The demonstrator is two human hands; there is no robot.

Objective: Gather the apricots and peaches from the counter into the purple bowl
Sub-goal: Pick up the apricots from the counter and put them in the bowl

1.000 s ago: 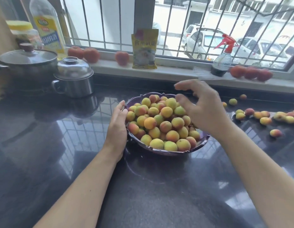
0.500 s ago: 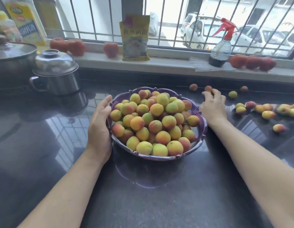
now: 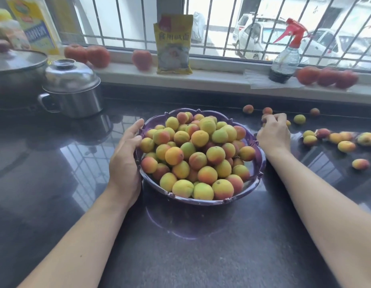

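The purple bowl stands mid-counter, heaped with yellow-orange apricots and peaches. My left hand rests flat against the bowl's left rim, fingers fairly straight, thumb by the fruit. My right hand lies on the counter just right of the bowl. Its fingers curl over a small reddish apricot at the fingertips. Several loose apricots and peaches are scattered further right, with a few more near the back wall.
A small steel pot and a larger lidded pot stand at the back left. On the window sill are a yellow pouch, a spray bottle, an oil bottle and tomatoes.
My right hand has left the air above the bowl and dropped to the counter on its right, where the fingers have curled over an apricot. My left hand stays on the rim.
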